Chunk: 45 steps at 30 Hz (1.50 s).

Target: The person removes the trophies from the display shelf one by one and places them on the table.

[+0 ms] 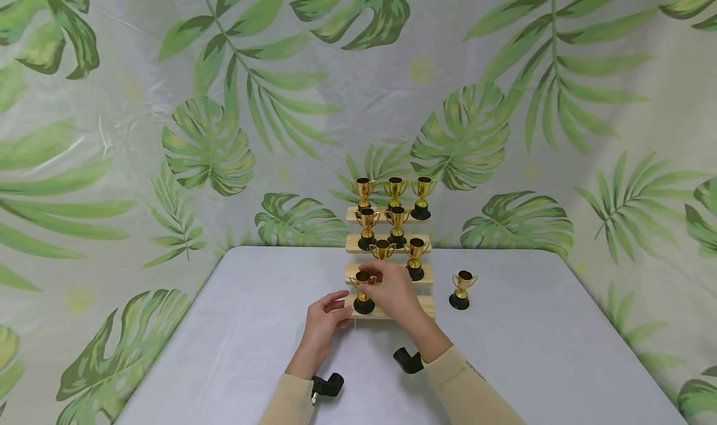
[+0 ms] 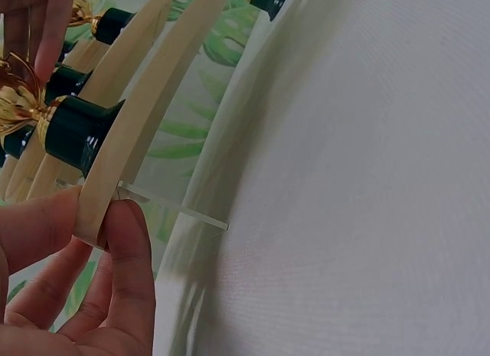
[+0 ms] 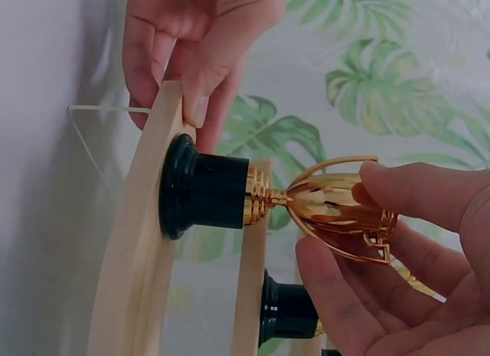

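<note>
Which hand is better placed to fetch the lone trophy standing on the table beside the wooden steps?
Probably the right hand: the loose trophy stands on its side of the stand. It now pinches the trophy on the lowest step, while the left hand grips that step's left end.

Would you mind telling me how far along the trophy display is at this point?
Seven trophies already stand on the upper three wooden steps. In hand: the right hand grips the cup of a trophy whose base sits on the lowest step, while the left hand pinches that step's left end. Left: one trophy on the table beside the stand, and apparently open spots on the steps.
</note>
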Available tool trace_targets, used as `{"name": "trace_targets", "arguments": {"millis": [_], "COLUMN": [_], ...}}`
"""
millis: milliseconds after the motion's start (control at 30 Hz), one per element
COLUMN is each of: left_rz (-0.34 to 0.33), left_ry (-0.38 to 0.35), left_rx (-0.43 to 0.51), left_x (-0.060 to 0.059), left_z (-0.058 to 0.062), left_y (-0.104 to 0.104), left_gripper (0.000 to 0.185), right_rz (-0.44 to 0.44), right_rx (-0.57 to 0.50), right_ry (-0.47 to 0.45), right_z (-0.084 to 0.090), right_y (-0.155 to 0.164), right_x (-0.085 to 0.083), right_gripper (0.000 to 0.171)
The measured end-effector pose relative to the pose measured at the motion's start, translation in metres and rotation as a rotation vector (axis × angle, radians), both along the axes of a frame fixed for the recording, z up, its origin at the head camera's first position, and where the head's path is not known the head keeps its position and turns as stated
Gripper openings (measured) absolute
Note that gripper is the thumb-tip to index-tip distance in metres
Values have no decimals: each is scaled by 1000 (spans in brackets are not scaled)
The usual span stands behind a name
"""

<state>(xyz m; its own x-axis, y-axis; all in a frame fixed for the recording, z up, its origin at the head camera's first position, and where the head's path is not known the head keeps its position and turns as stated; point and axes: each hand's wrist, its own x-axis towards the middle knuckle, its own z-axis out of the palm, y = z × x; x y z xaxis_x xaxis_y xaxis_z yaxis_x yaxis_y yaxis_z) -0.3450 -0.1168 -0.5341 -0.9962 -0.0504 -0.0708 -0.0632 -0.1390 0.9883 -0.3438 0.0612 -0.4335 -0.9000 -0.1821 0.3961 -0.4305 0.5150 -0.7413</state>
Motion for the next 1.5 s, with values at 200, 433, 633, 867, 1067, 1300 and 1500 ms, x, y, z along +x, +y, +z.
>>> {"name": "trace_targets", "arguments": {"millis": [200, 433, 633, 867, 1067, 1300, 1500], "left_rz": [0, 10, 9, 20, 12, 19, 27], "left_ry": [-1, -6, -8, 1, -8, -2, 2], "left_rx": [-1, -4, -1, 4, 7, 19, 21], "left_x": [0, 1, 1, 1, 0, 0, 1], "left_z": [0, -1, -2, 0, 1, 2, 2], "left_y": [-1, -1, 0, 1, 1, 2, 2], "left_gripper": [45, 45, 45, 44, 46, 44, 43], "right_rz": [1, -9, -18, -35, -41, -65, -90], "right_rx": [7, 21, 25, 17, -2, 0, -5], "right_ry": [10, 14, 2, 11, 14, 10, -26], "right_z": [4, 10, 17, 25, 31, 38, 40], "right_y": [1, 3, 8, 14, 22, 34, 46], "right_x": [3, 8, 13, 21, 26, 32, 36], "right_gripper": [36, 36, 37, 34, 34, 35, 38]}}
